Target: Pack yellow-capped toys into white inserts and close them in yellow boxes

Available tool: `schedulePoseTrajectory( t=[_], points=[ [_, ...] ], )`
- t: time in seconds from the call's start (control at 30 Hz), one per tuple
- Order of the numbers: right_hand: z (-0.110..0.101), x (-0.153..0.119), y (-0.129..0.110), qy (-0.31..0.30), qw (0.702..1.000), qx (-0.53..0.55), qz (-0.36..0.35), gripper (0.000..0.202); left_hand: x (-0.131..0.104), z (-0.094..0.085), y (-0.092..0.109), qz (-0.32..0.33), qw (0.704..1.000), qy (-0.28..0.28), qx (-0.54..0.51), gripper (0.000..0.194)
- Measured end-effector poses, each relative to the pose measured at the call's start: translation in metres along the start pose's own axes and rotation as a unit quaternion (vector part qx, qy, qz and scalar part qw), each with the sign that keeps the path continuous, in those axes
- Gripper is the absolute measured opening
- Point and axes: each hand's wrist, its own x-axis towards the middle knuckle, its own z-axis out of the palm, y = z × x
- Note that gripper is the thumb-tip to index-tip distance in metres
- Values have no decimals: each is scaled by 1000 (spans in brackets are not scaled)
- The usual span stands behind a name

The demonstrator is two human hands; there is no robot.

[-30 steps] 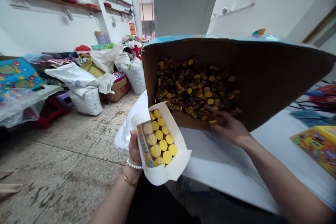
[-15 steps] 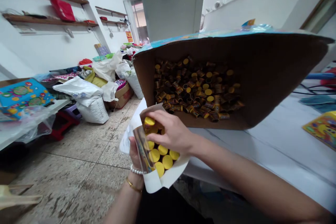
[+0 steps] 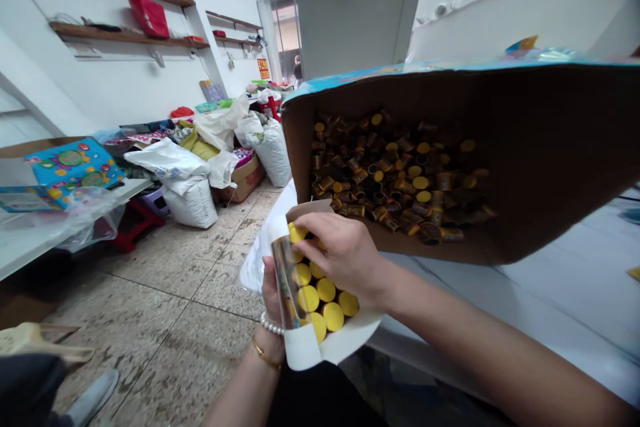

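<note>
A small open box (image 3: 305, 347) with white flaps and a clear side window is held up in front of me, with several yellow-capped tubes (image 3: 326, 289) upright inside. My left hand (image 3: 271, 290) grips it from the left side and below. Over its far end, my right hand (image 3: 345, 250) has its fingers curled round a yellow-capped tube (image 3: 297, 232) at the top corner. Behind them a big cardboard box (image 3: 450, 255) lies with its opening toward me, and many small yellow-capped tubes (image 3: 395, 180) are heaped inside it.
The big box stands on a white marbled table (image 3: 560, 280). White sacks (image 3: 193, 200) and piled cloth line the left wall. A blue printed box (image 3: 75, 167) rests on a side table at the left. A person's foot (image 3: 95, 397) and a stool (image 3: 40, 340) are at the lower left.
The view has turned left, so everything sits further right. My right hand has lowered the tube toward the others at the box's far end. A person's leg and foot have appeared at the lower left.
</note>
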Motion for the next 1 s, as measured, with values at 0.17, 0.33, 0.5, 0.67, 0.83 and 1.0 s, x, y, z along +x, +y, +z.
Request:
schedulePoseTrajectory(
  t=[0.17, 0.33, 0.5, 0.67, 0.83, 1.0],
  points=[
    [2, 2, 2, 58, 995, 78, 31, 2, 2, -1, -1, 56, 998, 19, -24, 40],
    [0, 1, 10, -73, 997, 35, -17, 18, 4, 2, 1, 46, 999, 2, -18, 44],
    [-7, 6, 27, -31, 997, 7, 68, 20, 7, 1, 0, -38, 998, -40, -44, 69],
    [3, 1, 23, -84, 996, -40, 1, 21, 16, -7, -9, -33, 998, -23, -43, 70],
    [-4, -6, 20, -55, 998, -9, -36, 24, 21, -8, -10, -7, 1000, -10, -23, 72],
    [-27, 0, 21, 1, 1000, 25, 17, 21, 13, 4, -3, -60, 995, -51, -54, 83]
  ],
)
